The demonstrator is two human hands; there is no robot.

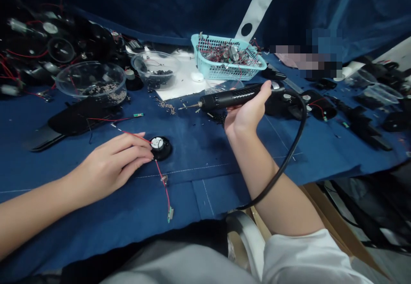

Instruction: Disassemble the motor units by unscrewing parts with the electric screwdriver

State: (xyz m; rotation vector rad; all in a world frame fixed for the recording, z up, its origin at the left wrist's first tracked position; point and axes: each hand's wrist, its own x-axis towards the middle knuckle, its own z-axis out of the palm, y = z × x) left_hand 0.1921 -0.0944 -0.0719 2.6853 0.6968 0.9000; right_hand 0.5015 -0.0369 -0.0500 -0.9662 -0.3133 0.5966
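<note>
Blue cloth edge (128, 232) lies below left hand (111, 164).

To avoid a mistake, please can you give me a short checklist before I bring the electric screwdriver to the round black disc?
1. Disc steady: ok, left hand touches the black disc.
2. Grip: ok, right hand holds the electric screwdriver.
3. Cord: not ok, it crosses the right forearm.
4. Red wire: ok, lying flat on the blue cloth.
5. Bit tip: cannot tell, too small.
</note>
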